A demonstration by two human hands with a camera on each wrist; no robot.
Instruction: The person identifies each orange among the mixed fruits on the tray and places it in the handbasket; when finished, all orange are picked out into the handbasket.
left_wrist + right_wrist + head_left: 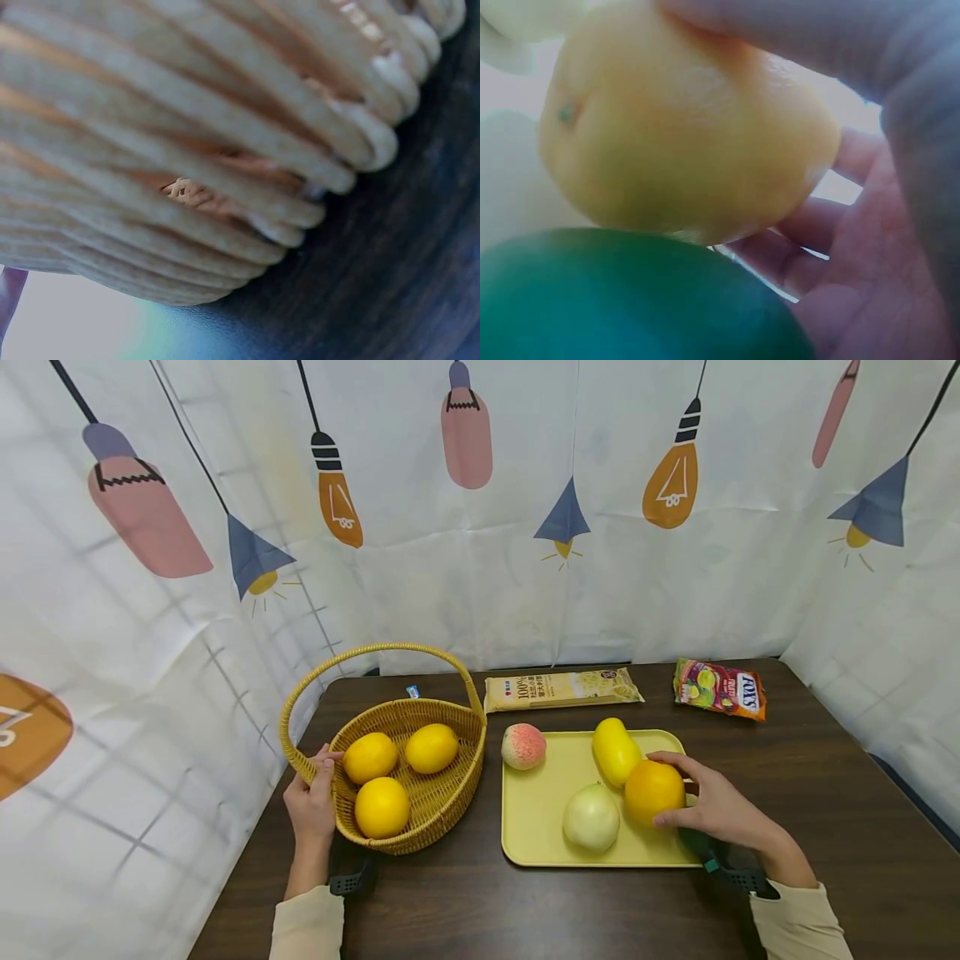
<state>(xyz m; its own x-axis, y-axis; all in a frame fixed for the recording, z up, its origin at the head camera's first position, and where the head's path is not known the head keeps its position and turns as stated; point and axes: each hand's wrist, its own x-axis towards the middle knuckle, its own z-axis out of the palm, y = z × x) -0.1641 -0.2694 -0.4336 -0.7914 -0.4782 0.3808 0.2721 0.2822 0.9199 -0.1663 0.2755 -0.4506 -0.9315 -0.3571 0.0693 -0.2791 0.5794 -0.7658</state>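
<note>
My left hand (pixel 310 797) grips the wicker basket (pixel 442 806) at its left rim, where the handle joins. Inside lie a yellow lemon-like fruit (pixel 432 748) and two rounder yellow-orange fruits. The left wrist view is filled by blurred basket weave (pixel 165 142). Over the yellow tray (pixel 528 839), my right hand (pixel 716 806) holds an orange (pixel 654 793) between thumb and fingers; the orange (pixel 682 142) shows a small green stem spot in the right wrist view. Below it is a dark green rounded thing (pixel 630 300), mostly hidden by my wrist in the head view.
On the tray are a pale round fruit (pixel 592 817), a yellow elongated fruit (pixel 615 752) and a pink peach (pixel 523 747) at its corner. Behind lie a noodle packet (pixel 562 689), a candy bag (pixel 720 689) and a tiny blue wrapper (pixel 412 692). A patterned curtain (pixel 480 568) encloses the table.
</note>
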